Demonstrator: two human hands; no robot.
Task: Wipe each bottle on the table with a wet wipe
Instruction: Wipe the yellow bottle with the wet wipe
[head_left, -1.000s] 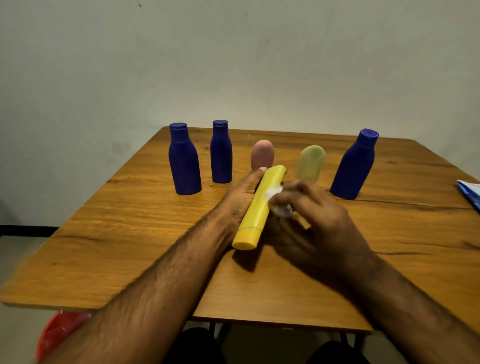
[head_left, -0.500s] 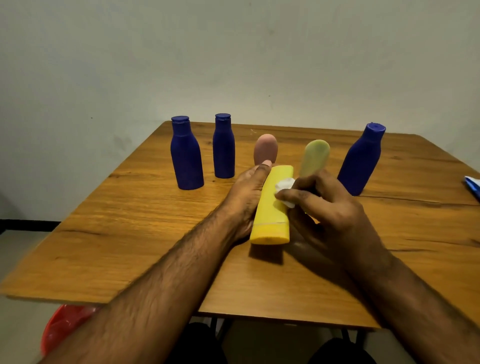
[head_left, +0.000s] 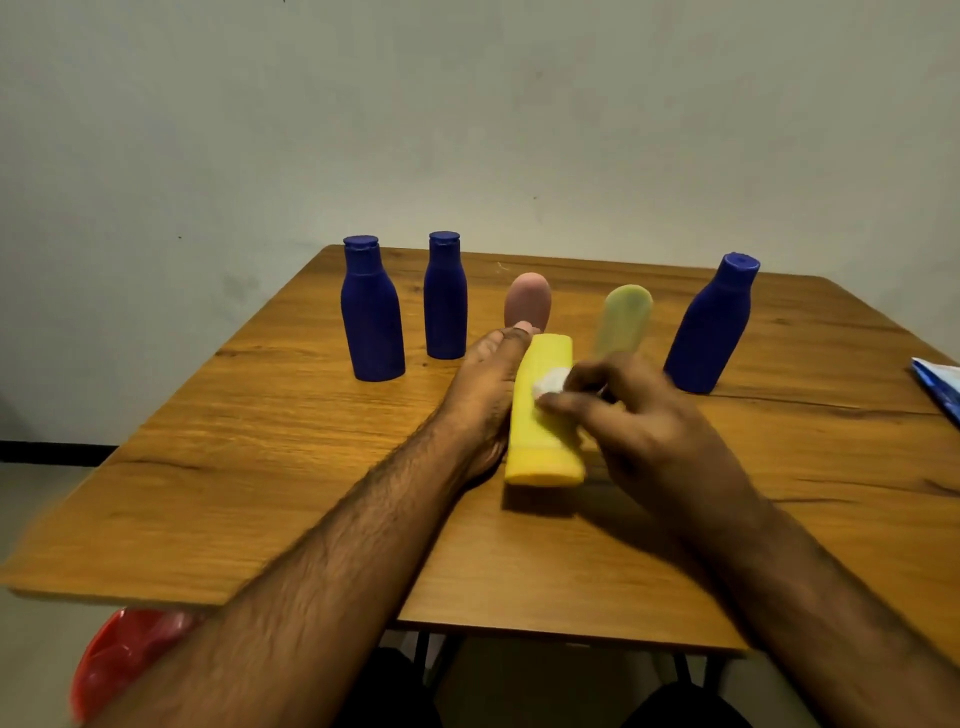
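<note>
1. Yellow bottle (head_left: 543, 410) held tilted just above the wooden counter (head_left: 270, 467), cap end toward the camera.
2. Left hand (head_left: 485, 400) wrapped along that bottle's left side, fingers curled round it, fingertip showing past the far end.
3. Right hand (head_left: 644, 431) on the bottle's right side, fingers pinching a small white wet wipe (head_left: 549, 383) against its upper face; blurred, so the exact grip possibly looser than it looked.
4. Behind the yellow bottle: a pink bottle (head_left: 527, 302) and a pale green bottle (head_left: 623, 322), both upright.
5. Left of the yellow bottle: two dark blue bottles (head_left: 371, 312) (head_left: 445, 296), standing.
6. Right of the yellow bottle: a third blue bottle (head_left: 711, 325), upright.
7. Far right of the yellow bottle, at the counter edge: a blue-and-white packet (head_left: 940, 384).
</note>
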